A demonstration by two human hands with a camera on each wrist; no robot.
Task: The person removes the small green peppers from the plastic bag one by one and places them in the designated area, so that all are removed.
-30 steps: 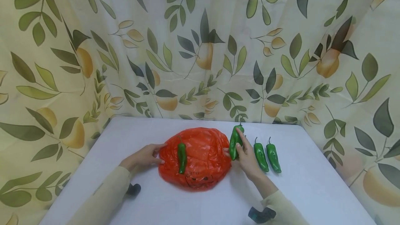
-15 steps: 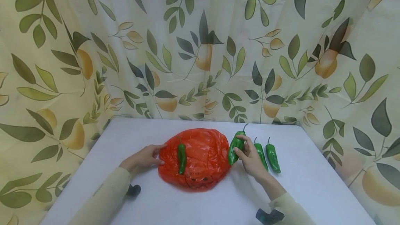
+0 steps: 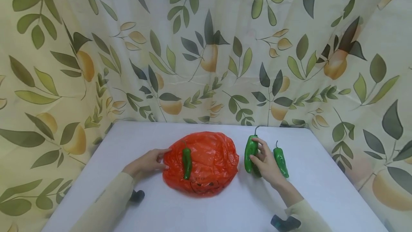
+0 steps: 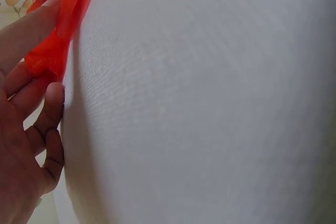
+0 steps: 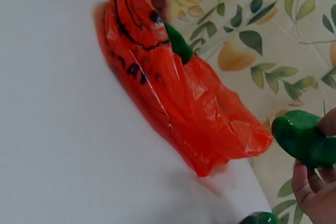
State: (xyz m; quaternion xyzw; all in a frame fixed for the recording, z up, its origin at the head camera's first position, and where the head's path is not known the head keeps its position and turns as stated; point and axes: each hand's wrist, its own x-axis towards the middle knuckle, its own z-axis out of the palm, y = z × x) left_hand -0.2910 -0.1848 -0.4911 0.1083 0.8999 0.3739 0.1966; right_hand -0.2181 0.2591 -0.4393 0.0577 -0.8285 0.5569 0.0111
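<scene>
While right hand (image 3: 266, 161) pinches pepper (image 3: 250, 156), left hand (image 3: 148, 160) pinches red bag (image 3: 209, 160), lower fingers (image 4: 52, 106) visible only from left wrist

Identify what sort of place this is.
Probably a staged tabletop filming corner: a white table, leaf-and-fruit print curtain behind and to both sides, green peppers on and beside a red plastic bag.
</scene>
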